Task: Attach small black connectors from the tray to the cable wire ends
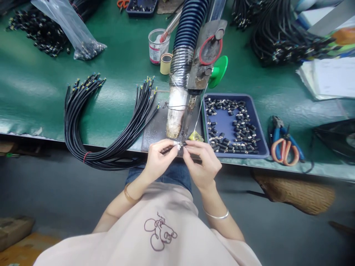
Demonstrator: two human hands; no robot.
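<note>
My left hand [159,158] is closed in a pinch around a black cable near its end, and white covers a fingertip. Opposite it, my right hand [203,162] pinches a small dark piece, probably a connector, though the fingers hide most of it. The fingertips of both hands nearly meet below the soldering iron [189,112] and the whitish nozzle of the suction hose [175,114]. A solder wire [199,117] runs down from a green spool [219,71] to a yellow sponge [195,136] just beyond my right fingers.
A blue tray [264,142] of small black connectors stands to the right, then pliers [285,144] with orange and blue handles. Left lies a bundle of black cables [73,136] with stripped ends. Behind are a plastic cup [155,55], a small tin [166,67] and a bag [85,50].
</note>
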